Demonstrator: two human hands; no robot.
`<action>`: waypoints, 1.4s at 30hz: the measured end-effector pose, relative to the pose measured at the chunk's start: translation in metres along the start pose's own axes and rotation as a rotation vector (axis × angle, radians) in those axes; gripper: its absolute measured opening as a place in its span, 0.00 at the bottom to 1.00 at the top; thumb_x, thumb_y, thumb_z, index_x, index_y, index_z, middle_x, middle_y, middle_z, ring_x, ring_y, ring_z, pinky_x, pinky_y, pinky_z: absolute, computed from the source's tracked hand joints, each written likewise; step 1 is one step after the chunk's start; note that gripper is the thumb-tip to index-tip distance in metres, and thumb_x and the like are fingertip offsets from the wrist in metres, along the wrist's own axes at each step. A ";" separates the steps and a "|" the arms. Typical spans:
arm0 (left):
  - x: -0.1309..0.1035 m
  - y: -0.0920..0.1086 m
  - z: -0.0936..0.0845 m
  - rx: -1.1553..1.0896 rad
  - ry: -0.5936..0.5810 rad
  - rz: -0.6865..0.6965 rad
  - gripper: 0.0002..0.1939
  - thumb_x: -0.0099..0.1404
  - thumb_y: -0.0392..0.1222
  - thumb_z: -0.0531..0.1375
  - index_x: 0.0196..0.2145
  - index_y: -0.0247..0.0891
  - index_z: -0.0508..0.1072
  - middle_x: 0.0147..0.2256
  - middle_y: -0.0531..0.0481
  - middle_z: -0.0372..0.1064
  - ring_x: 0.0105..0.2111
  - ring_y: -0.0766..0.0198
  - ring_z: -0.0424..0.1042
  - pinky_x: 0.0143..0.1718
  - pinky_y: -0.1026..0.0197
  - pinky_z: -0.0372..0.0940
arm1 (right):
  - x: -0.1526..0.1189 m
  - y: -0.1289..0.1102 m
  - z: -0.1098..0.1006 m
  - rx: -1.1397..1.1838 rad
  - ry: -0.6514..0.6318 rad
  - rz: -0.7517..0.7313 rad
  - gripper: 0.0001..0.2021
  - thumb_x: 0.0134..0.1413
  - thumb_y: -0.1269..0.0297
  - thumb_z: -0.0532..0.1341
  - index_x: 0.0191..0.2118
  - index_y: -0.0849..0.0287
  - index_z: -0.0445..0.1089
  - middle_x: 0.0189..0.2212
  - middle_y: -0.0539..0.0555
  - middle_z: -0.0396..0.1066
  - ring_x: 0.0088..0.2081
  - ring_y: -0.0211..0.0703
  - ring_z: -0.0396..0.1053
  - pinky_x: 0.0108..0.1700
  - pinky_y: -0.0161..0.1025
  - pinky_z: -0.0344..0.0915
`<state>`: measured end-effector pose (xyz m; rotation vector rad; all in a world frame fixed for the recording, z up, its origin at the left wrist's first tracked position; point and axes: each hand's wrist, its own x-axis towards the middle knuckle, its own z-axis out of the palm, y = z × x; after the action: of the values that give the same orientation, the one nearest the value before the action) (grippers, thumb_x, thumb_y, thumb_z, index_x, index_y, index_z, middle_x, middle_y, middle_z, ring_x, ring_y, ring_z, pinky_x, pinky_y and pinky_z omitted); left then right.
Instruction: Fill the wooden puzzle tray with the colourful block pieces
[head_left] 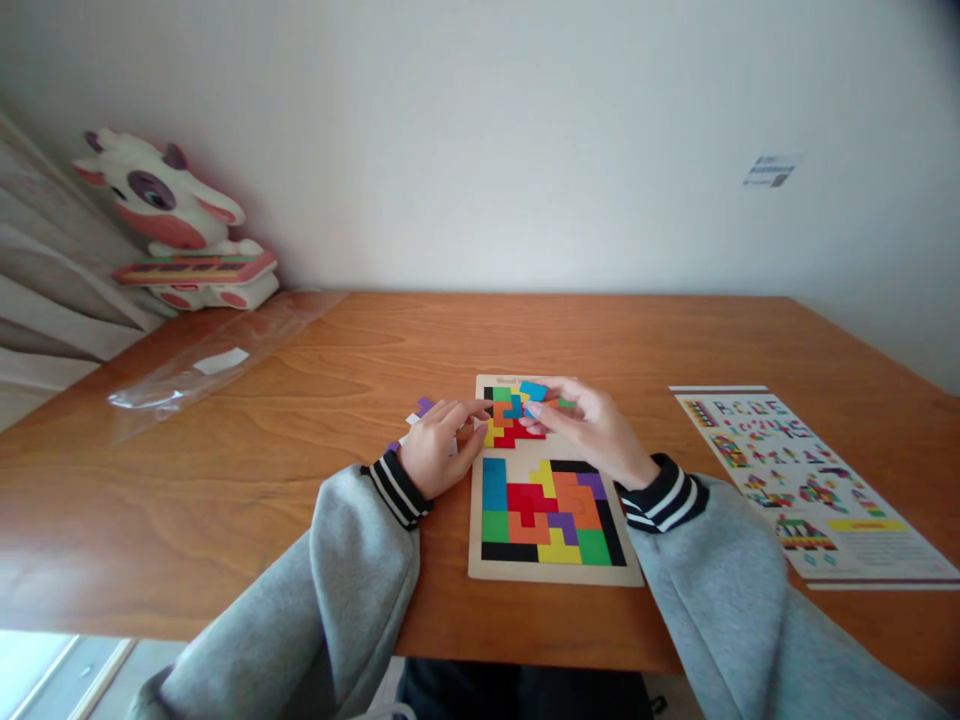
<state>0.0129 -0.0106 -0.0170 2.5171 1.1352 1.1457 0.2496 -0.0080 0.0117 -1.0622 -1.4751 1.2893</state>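
A wooden puzzle board (630, 572) with colored block pieces lies on the table before me. My right hand (592, 425) is over its upper part, with a blue puzzle piece (534, 391) pinched between thumb and fingers. At the board's upper left edge is my left hand (442, 445), fingers apart and reaching toward the pieces; it appears to hold nothing. Beside and partly beneath that hand lie loose purple pieces (425, 406), some of them hidden. Red, yellow, green and orange pieces fill much of the lower section.
A printed pattern sheet (817, 490) lies on the wooden table (262, 510) to the right. At the back left stand a cow-shaped toy keyboard (187, 225) and a clear plastic bag (232, 350). A white wall (510, 150) rises behind the table, with a curtain (52, 270) on the left.
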 end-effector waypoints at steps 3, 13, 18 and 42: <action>-0.001 0.001 0.001 -0.046 0.003 -0.006 0.15 0.70 0.39 0.58 0.53 0.39 0.69 0.39 0.48 0.77 0.37 0.62 0.75 0.41 0.59 0.72 | 0.002 0.004 0.008 -0.016 -0.032 -0.026 0.20 0.52 0.49 0.69 0.45 0.58 0.74 0.41 0.56 0.76 0.39 0.44 0.77 0.44 0.46 0.77; 0.003 0.005 0.000 -0.151 -0.033 0.171 0.10 0.71 0.40 0.60 0.48 0.38 0.76 0.32 0.49 0.78 0.32 0.66 0.76 0.35 0.64 0.71 | -0.010 0.011 0.010 -0.101 -0.174 -0.086 0.12 0.55 0.53 0.68 0.38 0.54 0.75 0.32 0.51 0.75 0.34 0.40 0.72 0.37 0.38 0.72; 0.002 0.000 0.002 -0.169 0.017 0.248 0.08 0.69 0.36 0.61 0.45 0.40 0.78 0.38 0.48 0.80 0.36 0.64 0.78 0.39 0.62 0.72 | -0.011 0.014 0.007 -0.007 -0.325 -0.019 0.13 0.55 0.54 0.68 0.41 0.56 0.75 0.39 0.54 0.77 0.39 0.41 0.76 0.48 0.42 0.73; 0.004 -0.002 -0.010 0.037 -0.129 0.491 0.17 0.67 0.33 0.58 0.53 0.41 0.74 0.43 0.47 0.79 0.41 0.59 0.75 0.44 0.56 0.74 | -0.013 0.024 0.000 -0.330 -0.269 -0.060 0.12 0.58 0.55 0.64 0.42 0.57 0.73 0.32 0.52 0.76 0.30 0.39 0.74 0.32 0.37 0.73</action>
<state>0.0070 -0.0079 -0.0084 2.9419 0.5214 1.0372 0.2535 -0.0179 -0.0131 -1.0716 -1.9592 1.2068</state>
